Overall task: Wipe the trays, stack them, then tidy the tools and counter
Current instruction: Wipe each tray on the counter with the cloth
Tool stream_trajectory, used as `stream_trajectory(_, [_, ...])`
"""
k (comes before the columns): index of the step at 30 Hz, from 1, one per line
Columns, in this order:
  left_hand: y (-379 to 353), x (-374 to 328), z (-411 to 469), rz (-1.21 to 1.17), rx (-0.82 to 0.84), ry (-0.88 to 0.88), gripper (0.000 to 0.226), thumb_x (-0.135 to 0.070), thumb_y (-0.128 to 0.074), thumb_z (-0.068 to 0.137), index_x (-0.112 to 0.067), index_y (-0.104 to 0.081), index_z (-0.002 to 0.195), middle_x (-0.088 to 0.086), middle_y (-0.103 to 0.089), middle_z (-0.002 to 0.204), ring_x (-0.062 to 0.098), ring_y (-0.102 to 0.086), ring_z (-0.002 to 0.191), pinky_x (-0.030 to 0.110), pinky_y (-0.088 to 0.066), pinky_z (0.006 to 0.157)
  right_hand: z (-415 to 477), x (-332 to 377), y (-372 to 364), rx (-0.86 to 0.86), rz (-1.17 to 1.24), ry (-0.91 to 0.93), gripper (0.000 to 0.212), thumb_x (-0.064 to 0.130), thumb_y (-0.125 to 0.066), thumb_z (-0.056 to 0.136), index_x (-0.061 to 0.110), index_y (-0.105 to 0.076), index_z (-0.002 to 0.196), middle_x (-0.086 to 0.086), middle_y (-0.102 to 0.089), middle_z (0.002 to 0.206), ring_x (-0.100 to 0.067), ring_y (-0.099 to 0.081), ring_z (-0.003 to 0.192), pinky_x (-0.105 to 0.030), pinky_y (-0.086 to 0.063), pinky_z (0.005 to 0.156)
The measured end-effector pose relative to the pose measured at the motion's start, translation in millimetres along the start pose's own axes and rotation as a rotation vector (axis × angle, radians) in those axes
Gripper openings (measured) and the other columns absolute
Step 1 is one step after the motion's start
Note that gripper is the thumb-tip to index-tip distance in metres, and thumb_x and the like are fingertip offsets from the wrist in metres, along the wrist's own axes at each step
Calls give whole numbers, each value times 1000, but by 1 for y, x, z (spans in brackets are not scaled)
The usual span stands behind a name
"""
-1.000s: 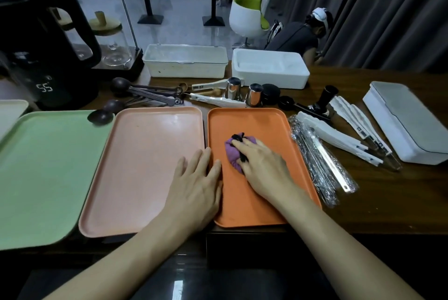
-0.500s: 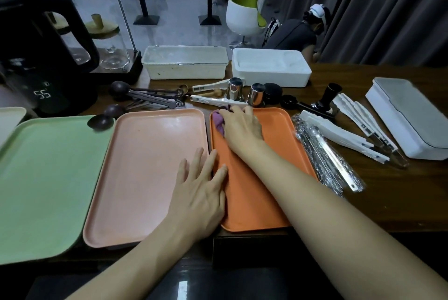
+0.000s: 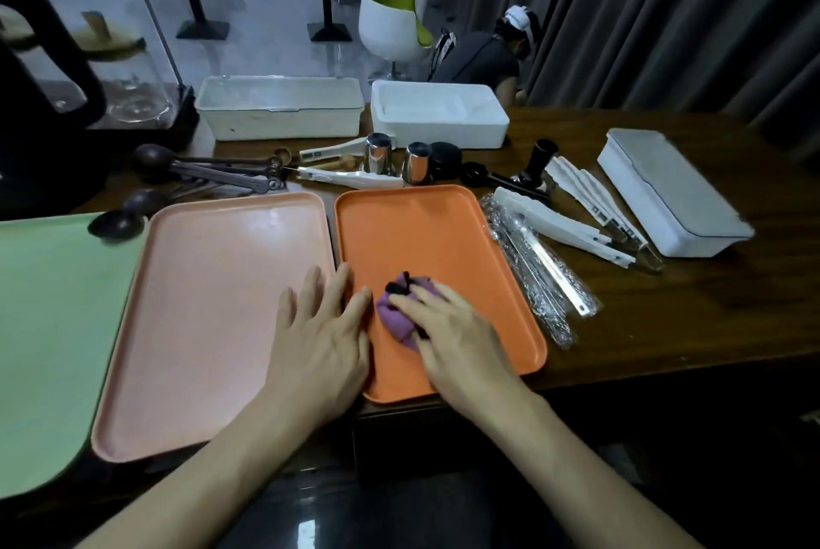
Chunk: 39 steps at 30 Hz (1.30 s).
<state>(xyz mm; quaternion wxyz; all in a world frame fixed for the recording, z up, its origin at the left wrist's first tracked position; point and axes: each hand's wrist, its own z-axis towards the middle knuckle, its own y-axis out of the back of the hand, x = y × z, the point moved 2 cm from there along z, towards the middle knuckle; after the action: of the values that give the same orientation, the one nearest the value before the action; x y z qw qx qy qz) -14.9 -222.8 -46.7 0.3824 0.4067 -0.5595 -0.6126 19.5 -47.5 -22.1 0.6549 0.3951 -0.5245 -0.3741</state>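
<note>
Trays lined up along the near edge of the counter (image 3: 665, 326): green tray (image 3: 44, 326) left, pink tray (image 3: 213, 304) middle, orange tray (image 3: 421, 238) right, none stacked. Right hand (image 3: 452, 335) is down on the orange tray's near half, fingers fairly straight and spread across a bunched purple cloth (image 3: 397, 322), pressing it onto the tray floor rather than clutching it. Left hand (image 3: 319, 340) lies flat and relaxed, fingers splayed, straddling the seam where the pink and orange rims meet. Behind the trays, dark measuring spoons (image 3: 199, 176), steel cups (image 3: 377, 153) and a black tamper (image 3: 539, 162) sit loose; plastic-wrapped utensils (image 3: 532, 282) lie just right of the orange tray, white boxes (image 3: 439, 118) beyond
</note>
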Motion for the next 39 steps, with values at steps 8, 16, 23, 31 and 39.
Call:
stream_trajectory(8, [-2, -8, 2, 11, -40, 67, 57, -33, -32, 87, -20, -63, 132, 13, -50, 152, 45, -43, 141, 69, -35, 106, -29, -47, 32, 56, -144, -168, 62, 15, -62, 92, 36, -48, 148, 9, -51, 150, -18, -39, 145, -29, -25, 119])
stream_trajectory(16, [-7, -6, 1, -11, 27, 93, 60, -35, -31, 86, -25, -57, 139, 9, -43, 159, 42, -38, 145, 71, -36, 108, 117, -82, 13, -58, -306, -108, 35, 23, -58, 96, 23, -59, 131, -5, -67, 121, -29, -56, 113, -40, -40, 99])
stream_trajectory(23, [-5, -6, 1, -12, 52, 133, 71, -42, -14, 86, -32, -39, 152, 0, -17, 170, 35, -12, 156, 66, -14, 119, 158, -82, 3, -68, -304, -137, 22, 23, -54, 93, 25, -61, 114, -3, -70, 108, -28, -60, 111, -51, -19, 120])
stream_trajectory(31, [3, -11, 6, 36, 57, 135, 60, -38, -26, 86, -25, -56, 136, 8, -37, 161, 43, -27, 150, 71, -25, 113, 49, -56, 8, -7, -217, -22, 51, 22, -56, 95, 25, -47, 146, 2, -60, 139, -24, -50, 132, -46, -16, 125])
stream_trajectory(39, [-12, -21, 9, 41, -82, 157, 40, -33, -38, 87, -19, -62, 115, 14, -50, 145, 45, -40, 141, 69, -28, 107, 8, -24, 6, 77, -97, -32, 58, 20, -50, 99, 27, -33, 154, 0, -43, 154, -31, -30, 148, -40, -31, 117])
